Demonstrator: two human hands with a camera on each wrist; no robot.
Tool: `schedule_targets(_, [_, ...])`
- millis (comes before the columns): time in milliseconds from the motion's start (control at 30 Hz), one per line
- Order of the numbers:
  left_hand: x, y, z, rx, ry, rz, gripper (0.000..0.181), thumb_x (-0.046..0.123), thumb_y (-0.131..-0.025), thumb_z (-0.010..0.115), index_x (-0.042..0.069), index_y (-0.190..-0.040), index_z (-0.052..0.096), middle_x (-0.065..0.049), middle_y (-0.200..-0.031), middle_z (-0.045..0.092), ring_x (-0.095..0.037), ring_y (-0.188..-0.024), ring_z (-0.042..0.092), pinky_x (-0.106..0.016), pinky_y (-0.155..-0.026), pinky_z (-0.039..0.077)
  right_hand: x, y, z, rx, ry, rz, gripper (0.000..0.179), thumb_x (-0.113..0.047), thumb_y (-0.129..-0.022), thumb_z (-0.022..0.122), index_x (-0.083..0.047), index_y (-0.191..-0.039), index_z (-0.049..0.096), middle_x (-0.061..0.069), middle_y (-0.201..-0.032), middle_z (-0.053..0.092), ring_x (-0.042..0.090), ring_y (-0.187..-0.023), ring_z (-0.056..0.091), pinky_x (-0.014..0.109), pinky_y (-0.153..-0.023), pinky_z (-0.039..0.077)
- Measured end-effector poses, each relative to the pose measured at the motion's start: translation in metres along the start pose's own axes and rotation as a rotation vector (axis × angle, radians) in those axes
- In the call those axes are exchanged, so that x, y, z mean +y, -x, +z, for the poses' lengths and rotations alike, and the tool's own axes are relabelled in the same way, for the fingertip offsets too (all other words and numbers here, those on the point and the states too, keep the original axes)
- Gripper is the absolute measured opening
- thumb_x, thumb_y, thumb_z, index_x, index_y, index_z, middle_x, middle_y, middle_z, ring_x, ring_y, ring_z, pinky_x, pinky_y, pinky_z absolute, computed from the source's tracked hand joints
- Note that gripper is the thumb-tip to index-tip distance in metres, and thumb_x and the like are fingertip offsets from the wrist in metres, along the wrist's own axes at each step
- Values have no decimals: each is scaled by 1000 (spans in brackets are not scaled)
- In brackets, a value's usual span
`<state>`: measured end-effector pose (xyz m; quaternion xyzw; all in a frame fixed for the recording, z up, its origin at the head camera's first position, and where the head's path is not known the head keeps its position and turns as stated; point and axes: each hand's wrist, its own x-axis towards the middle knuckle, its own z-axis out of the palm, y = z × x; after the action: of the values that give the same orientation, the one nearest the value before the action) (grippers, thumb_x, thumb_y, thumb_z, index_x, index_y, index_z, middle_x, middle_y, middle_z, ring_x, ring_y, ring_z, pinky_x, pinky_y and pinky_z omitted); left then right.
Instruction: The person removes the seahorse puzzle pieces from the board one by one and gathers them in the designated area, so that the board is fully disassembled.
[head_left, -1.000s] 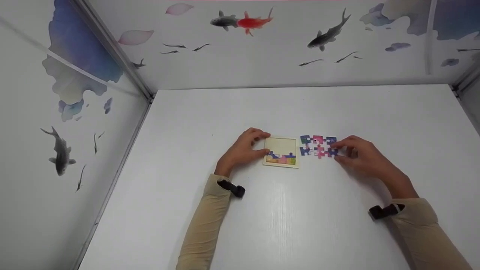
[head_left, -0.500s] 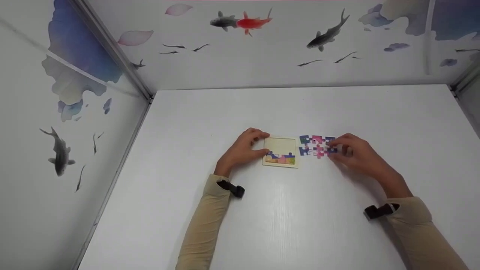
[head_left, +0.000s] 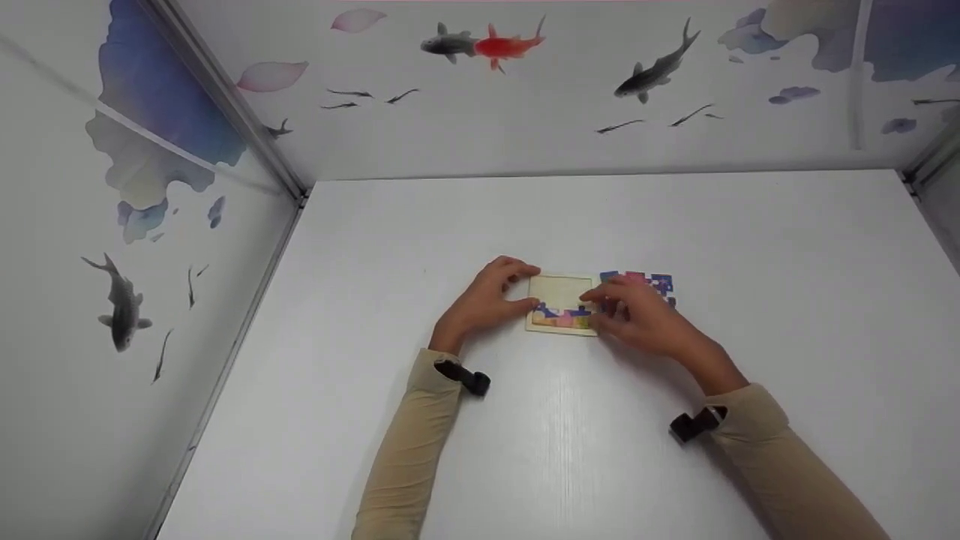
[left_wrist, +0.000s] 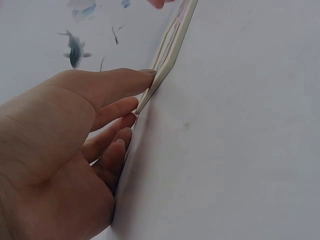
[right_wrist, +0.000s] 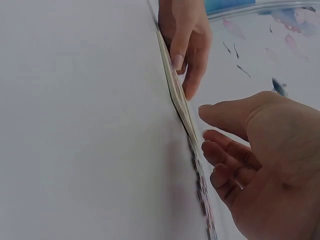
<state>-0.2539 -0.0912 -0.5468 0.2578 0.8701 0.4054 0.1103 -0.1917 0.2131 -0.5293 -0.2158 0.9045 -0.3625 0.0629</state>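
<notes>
The puzzle frame (head_left: 559, 289) is bare at ten o'clock from our right fingertips (head_left: 594, 294); their hold we cannot tell. Our left hand (head_left: 489, 300) grips the nine-o'clock edge.

White table (head_left: 570, 442) before you. Back wall (head_left: 525, 120) facing you: printed grey fish (head_left: 448, 42) abutting red fish (head_left: 510, 46), pink petal (head_left: 272, 76) further left. On your left wall (head_left: 45, 225): dark fish (head_left: 118, 301), blue-violet blot (head_left: 161, 75). Metal strip (head_left: 191, 45) along the corner between walls.
</notes>
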Motion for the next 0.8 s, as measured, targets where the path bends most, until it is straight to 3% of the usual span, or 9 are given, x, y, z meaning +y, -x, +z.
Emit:
schedule_targets(233, [0,-1,0,-1,5,16,53,28,-100,80,13,-148,65,-7,-146,58,-23,-132,56,-41,-114,49,-18,-17,22,-21,-17,-63,30,-15,-102,77,-9,-132,76,10,-121,72,20,-95,63,33,-83,53])
schedule_targets(800, [1,0,0,7,-12,16,52,28,-101,79,15,-149,65,-5,-145,59,-22,-131,56,-41,-113,49,-40,-31,40,-36,-26,49,31,-10,-100,76,-7,-131,77,12,-117,69,23,-97,65,38,-88,58])
